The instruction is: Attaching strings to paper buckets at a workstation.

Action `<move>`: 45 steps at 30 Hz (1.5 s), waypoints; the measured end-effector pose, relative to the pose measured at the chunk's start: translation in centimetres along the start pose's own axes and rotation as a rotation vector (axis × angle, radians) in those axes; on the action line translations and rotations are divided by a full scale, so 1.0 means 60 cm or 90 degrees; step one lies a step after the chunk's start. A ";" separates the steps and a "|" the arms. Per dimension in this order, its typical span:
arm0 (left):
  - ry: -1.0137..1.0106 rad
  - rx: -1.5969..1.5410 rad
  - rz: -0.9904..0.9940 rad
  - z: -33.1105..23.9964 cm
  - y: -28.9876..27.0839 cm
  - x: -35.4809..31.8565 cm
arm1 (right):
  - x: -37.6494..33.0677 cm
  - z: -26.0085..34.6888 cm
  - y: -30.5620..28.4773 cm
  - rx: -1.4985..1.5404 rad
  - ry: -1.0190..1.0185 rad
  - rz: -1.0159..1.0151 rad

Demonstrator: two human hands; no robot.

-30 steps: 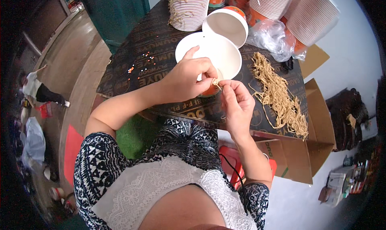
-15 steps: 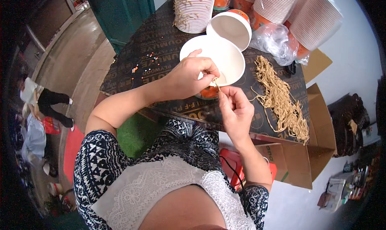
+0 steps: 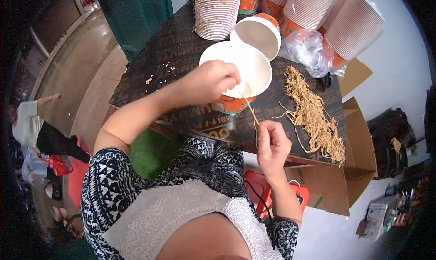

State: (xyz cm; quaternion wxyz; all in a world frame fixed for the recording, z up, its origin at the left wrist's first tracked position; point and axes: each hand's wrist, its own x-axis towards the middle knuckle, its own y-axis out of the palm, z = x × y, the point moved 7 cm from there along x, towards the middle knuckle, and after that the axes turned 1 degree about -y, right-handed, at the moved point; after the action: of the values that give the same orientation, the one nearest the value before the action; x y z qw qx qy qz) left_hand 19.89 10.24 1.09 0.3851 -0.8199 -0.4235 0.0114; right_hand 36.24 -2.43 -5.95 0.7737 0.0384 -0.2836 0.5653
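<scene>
Right hand [image 3: 274,146] moving farther from white bowl [image 3: 256,70], pinching tan strand [image 3: 250,108]; strand running from bowl's near rim. Left hand [image 3: 212,82] hovering over bowl's left side, blurred; cannot tell grip. Judged risk: excess pull tipping bowl.

Downward head-worn fisheye view

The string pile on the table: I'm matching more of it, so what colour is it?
The string pile is tan, best seen in the head view.
</scene>
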 end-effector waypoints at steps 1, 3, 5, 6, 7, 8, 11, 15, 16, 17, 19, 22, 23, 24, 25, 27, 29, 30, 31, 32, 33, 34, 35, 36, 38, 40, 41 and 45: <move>0.057 0.039 0.009 0.001 -0.020 0.008 | 0.004 -0.005 -0.009 -0.014 -0.010 -0.029; 0.175 0.220 0.000 0.014 -0.060 0.018 | 0.008 -0.029 -0.025 -0.002 0.034 -0.062; 0.117 0.294 0.057 0.076 -0.077 0.013 | 0.013 -0.044 -0.042 -0.024 0.036 -0.080; 0.122 0.306 0.078 0.088 -0.081 0.008 | 0.014 -0.057 -0.052 -0.023 0.054 -0.075; 0.105 0.431 0.077 0.099 -0.081 -0.001 | 0.013 -0.070 -0.062 -0.022 0.072 -0.071; 0.105 0.431 0.079 0.100 -0.083 -0.009 | 0.011 -0.081 -0.073 -0.039 0.082 -0.064; 0.136 0.468 0.027 0.075 -0.098 -0.034 | 0.007 -0.079 -0.102 0.015 0.116 -0.057; 0.225 0.481 -0.012 0.017 -0.074 -0.056 | -0.006 -0.050 -0.125 0.156 0.171 -0.056; 0.227 0.471 0.007 0.003 -0.056 -0.059 | -0.005 -0.033 -0.122 0.192 0.157 -0.051; 0.233 0.525 0.019 -0.017 -0.030 -0.061 | -0.004 -0.014 -0.116 0.229 0.158 -0.049; 0.176 0.506 -0.038 -0.047 0.015 -0.060 | 0.000 0.022 -0.096 0.288 0.133 -0.018; 0.176 0.369 -0.141 -0.083 0.059 -0.026 | 0.008 0.051 -0.054 0.479 0.186 0.071; 0.263 0.295 -0.231 -0.107 0.063 -0.018 | 0.014 0.054 -0.043 0.579 0.211 0.094; 0.287 0.211 -0.248 -0.123 0.060 -0.013 | 0.022 0.066 -0.034 0.607 0.231 0.048; 0.303 0.172 -0.261 -0.133 0.053 -0.016 | 0.031 0.061 -0.029 0.681 0.240 0.041; 0.359 0.067 -0.315 -0.144 0.046 -0.036 | 0.049 0.055 -0.019 0.767 0.253 0.033; 0.273 -0.094 -0.253 -0.118 0.065 -0.062 | 0.059 0.049 -0.013 0.842 0.255 0.031; 0.231 -0.123 -0.231 -0.098 0.081 -0.075 | 0.062 0.042 -0.010 0.844 0.257 0.024; 0.234 -0.089 -0.225 -0.088 0.095 -0.080 | 0.063 0.036 -0.007 0.878 0.256 0.021; 0.234 -0.053 -0.219 -0.088 0.100 -0.087 | 0.065 0.038 -0.001 0.915 0.257 0.020; 0.118 -0.143 -0.151 -0.075 0.111 -0.090 | 0.067 0.041 0.003 0.933 0.249 0.020; 0.102 -0.159 -0.119 -0.072 0.118 -0.094 | 0.067 0.042 0.009 0.945 0.256 0.007; 0.085 -0.177 -0.091 -0.069 0.129 -0.097 | 0.066 0.041 0.014 0.953 0.265 -0.001; 0.068 -0.222 -0.089 -0.072 0.132 -0.098 | 0.065 0.042 0.020 0.964 0.258 0.013; 0.063 -0.189 -0.128 -0.067 0.142 -0.101 | 0.058 0.039 0.032 0.956 0.249 0.005; 0.047 -0.131 -0.174 -0.062 0.141 -0.105 | 0.051 0.037 0.038 0.960 0.248 0.008; 0.047 -0.130 -0.177 -0.058 0.139 -0.106 | 0.047 0.036 0.039 0.923 0.251 -0.008; 0.043 -0.127 -0.093 -0.047 0.125 -0.118 | 0.025 0.000 -0.008 0.328 0.168 -0.047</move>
State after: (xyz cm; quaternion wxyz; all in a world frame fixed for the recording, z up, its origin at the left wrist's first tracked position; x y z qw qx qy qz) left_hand 21.50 0.94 -3.89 0.3158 -0.8210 -0.4676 -0.0863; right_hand 37.00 -1.33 -5.10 0.7887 0.1701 -0.0265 0.5902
